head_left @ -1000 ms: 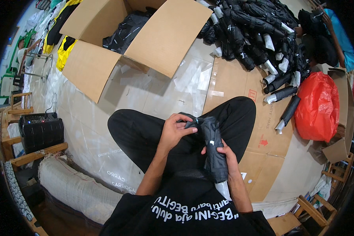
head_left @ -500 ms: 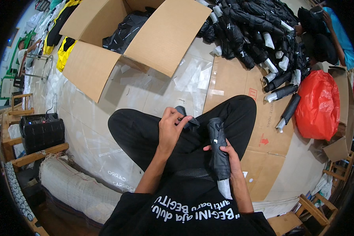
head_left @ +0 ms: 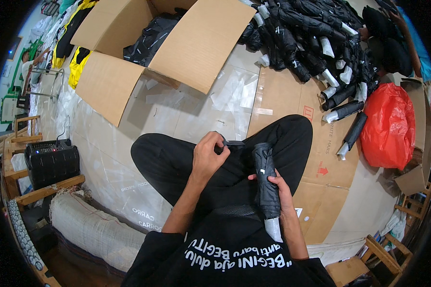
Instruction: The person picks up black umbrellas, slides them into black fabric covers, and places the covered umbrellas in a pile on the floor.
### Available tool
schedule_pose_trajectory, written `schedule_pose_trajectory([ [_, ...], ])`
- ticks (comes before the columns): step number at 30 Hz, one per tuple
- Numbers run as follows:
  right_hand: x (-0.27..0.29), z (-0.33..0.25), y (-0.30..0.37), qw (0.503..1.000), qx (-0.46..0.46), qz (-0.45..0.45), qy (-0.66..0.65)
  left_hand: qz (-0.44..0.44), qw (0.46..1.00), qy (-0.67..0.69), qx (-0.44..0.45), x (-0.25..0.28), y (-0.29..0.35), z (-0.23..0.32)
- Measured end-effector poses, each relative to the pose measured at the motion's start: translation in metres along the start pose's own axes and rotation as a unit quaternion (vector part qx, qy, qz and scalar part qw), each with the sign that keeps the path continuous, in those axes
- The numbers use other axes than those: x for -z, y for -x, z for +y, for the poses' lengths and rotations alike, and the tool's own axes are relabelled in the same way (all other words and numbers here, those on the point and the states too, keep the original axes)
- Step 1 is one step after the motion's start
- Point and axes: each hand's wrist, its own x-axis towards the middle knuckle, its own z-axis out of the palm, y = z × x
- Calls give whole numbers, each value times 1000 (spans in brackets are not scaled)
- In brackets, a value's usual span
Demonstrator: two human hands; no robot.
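The right hand (head_left: 282, 191) is closed around a black folded umbrella (head_left: 266, 179), which lies lengthwise over the right side of the lap, its handle end wrapped in white and pointing near, toward the shirt. The left hand (head_left: 208, 154) is just over the lap, left of the umbrella and apart from it; its thumb and fingers are pinched together on a small dark piece of cloth (head_left: 233, 143) that sticks out to the right.

Far left stands a large open cardboard box (head_left: 119, 28) with its flaps spread. Folded black cloth (head_left: 151, 40) lies inside, below the rim. At the right sits a red plastic bag (head_left: 388, 126), bulging; what it holds cannot be told. A second cardboard box (head_left: 422, 119) stands just right of the bag, its inside mostly hidden. A pale stuffed sack (head_left: 96, 229) lies near left.

The box's right flap (head_left: 201, 45) and left flap (head_left: 107, 86) jut out toward the person, and a stretch of pale floor (head_left: 191, 112) with scraps of clear film separates them from the crossed legs (head_left: 167, 153). A flat cardboard sheet (head_left: 282, 100) runs from beside the right knee to a heap of similar black umbrellas (head_left: 316, 28) far right. One loose umbrella (head_left: 354, 131) lies at the heap's near end, just beside the red bag.
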Motion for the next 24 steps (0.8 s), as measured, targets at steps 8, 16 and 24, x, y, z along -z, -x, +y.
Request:
schedule_pose_trajectory([
  [8, 3, -2, 3, 999, 9, 20, 39, -55, 988, -147, -10, -4, -2, -7],
  [16, 3, -52, 60, 944, 236, 199, 116, 70, 989, 15, -128, -28, -6, 99],
  [24, 48, -47, 112, 932, 179, 246, 197, -142, 970, -25, -197, -110, 26, 89],
])
